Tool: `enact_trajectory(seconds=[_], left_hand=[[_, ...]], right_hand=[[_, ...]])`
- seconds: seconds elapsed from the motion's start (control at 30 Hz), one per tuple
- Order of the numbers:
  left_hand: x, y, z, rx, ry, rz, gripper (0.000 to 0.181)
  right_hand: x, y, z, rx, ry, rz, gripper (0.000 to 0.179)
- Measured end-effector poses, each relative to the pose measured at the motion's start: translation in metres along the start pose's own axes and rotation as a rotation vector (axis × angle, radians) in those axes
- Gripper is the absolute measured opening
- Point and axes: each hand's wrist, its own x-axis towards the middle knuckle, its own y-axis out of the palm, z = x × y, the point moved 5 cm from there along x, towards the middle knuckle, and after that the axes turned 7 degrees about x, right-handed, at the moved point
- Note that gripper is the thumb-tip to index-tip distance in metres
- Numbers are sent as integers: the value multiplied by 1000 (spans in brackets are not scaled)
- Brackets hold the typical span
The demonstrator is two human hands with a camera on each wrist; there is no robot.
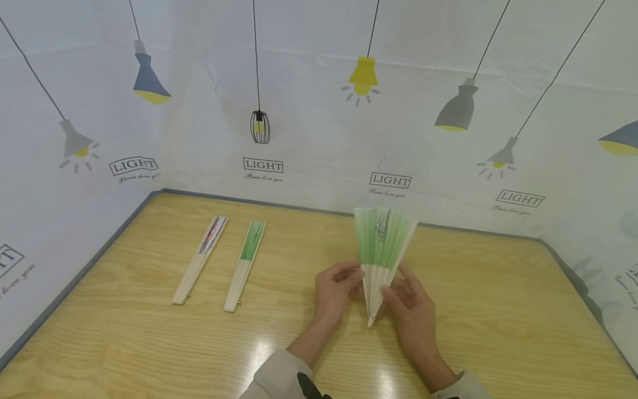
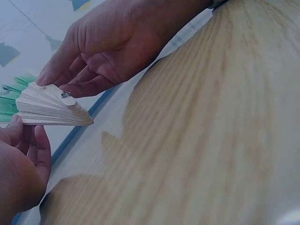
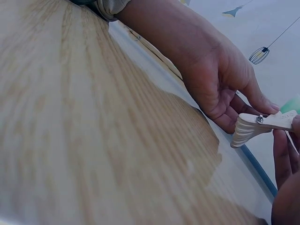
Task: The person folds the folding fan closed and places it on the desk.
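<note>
A folding fan (image 1: 381, 244), partly spread, has pale green leaf with a dark printed motif and cream ribs that meet at a metal rivet. My left hand (image 1: 333, 291) pinches its left outer rib, thumb on the near side. On the opposite edge, my right hand (image 1: 413, 316) holds the right outer rib between thumb and fingers. The fan points away from me, its pivot end toward me, over the table. From the left wrist, the bunched ribs (image 2: 49, 105) show edge-on between both hands; the right wrist view shows the rivet end (image 3: 253, 126) close up.
Two closed fans lie side by side on the wooden table (image 1: 149, 343) to the left: one with a red and purple pattern (image 1: 199, 260), one with a green leaf (image 1: 245, 266). A white sheet (image 1: 309, 111) printed with lamps walls the table's back and sides.
</note>
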Motion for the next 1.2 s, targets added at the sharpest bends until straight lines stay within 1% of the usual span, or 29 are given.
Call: enact_trajectory(seconds=[0.1,0.4,0.57,0.8,0.93,1.2], left_hand=[[0,0,0,-6,2,0,18],[0,1,1,-20,6,6,18],[0,1,0,-11,8,5,18],[0,2,2,-24,-3,15,19],[1,2,2,-24,3,25,19],[0,2,1,65,54,60,18]], right_hand=[[0,0,-1,3,2,6,56],[-1,2,0,0,-24,32,56],[-1,2,0,-2,-16,32,56],[-1,2,-1,-1,-11,31,56],[-1,2,-2,5,-10,33,56],[-1,3,-2,-9,-8,43,54]])
